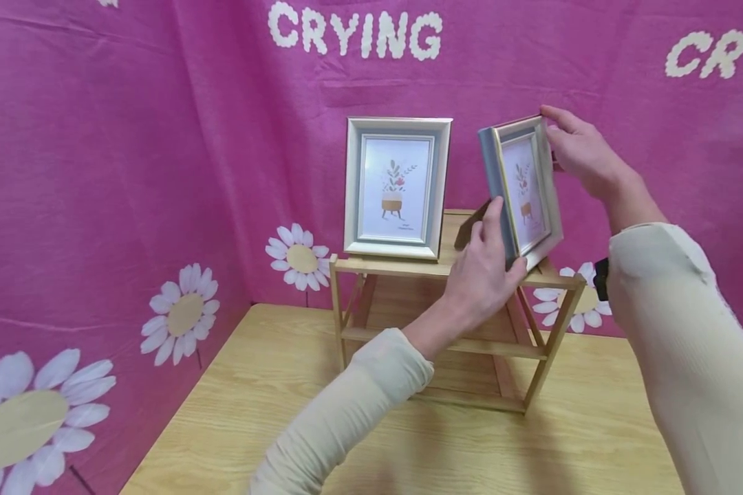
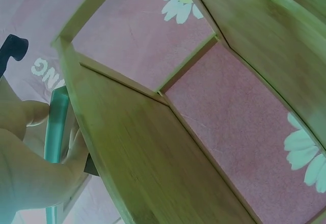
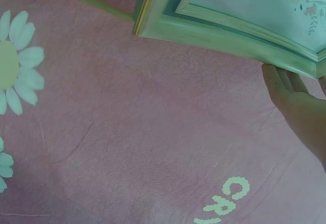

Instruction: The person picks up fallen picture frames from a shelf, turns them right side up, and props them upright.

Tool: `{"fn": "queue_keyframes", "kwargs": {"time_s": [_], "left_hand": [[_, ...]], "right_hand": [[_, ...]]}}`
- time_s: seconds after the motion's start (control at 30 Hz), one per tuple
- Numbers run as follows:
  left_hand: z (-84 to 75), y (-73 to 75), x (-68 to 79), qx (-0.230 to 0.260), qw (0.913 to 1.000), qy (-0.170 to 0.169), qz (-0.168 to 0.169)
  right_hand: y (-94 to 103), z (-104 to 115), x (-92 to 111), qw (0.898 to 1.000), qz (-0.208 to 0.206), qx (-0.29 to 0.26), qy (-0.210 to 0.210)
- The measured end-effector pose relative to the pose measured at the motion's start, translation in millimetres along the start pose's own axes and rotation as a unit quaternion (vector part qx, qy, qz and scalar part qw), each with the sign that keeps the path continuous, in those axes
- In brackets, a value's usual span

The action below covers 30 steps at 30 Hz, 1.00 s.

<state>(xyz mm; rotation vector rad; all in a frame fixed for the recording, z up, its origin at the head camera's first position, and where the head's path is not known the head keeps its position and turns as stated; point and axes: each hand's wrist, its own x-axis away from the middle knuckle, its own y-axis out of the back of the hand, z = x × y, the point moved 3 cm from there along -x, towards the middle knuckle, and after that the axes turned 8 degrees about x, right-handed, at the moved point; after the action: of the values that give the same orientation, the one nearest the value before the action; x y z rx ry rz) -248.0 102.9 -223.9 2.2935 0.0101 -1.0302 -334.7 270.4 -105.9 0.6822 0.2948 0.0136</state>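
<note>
A picture frame (image 1: 528, 189), silver with a gold inner line, stands turned at an angle at the right end of the wooden rack's top (image 1: 402, 267). Its print shows a potted plant, and a dark back stand (image 1: 470, 227) shows behind it. My left hand (image 1: 479, 278) grips the lower left side, thumb in front and fingers along the outer edge. High on the opposite side, my right hand (image 1: 585, 151) holds the frame by its upper right corner, some fingers hidden behind it. A second, matching frame (image 1: 397, 189) stands upright at the rack's left end.
The rack has two lower shelves (image 1: 402, 302) and stands on a light wood table (image 1: 223, 412). A pink cloth (image 1: 130, 151) with daisies and white lettering hangs behind and along the left side.
</note>
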Motion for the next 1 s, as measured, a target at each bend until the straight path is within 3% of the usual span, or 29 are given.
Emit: {"fn": "queue_keyframes", "kwargs": {"time_s": [0.23, 0.5, 0.7, 1.0], "left_hand": [[1.8, 0.3, 2.7, -0.051, 0.9985, -0.018, -0.009], [6.3, 10.2, 0.6, -0.084, 0.9953, -0.045, -0.016], [14.9, 17.6, -3.8, -0.065, 0.9977, -0.021, 0.005], [27.0, 22.9, -10.1, -0.044, 0.9981, 0.030, 0.029]], "right_hand": [[0.8, -4, 3, 1.000, 0.001, 0.006, 0.001], [6.3, -4, 10, 1.000, 0.003, 0.017, -0.001], [7.9, -6, 13, 1.000, -0.003, 0.019, 0.001], [9.2, -7, 20, 0.999, -0.050, 0.010, 0.014]]}}
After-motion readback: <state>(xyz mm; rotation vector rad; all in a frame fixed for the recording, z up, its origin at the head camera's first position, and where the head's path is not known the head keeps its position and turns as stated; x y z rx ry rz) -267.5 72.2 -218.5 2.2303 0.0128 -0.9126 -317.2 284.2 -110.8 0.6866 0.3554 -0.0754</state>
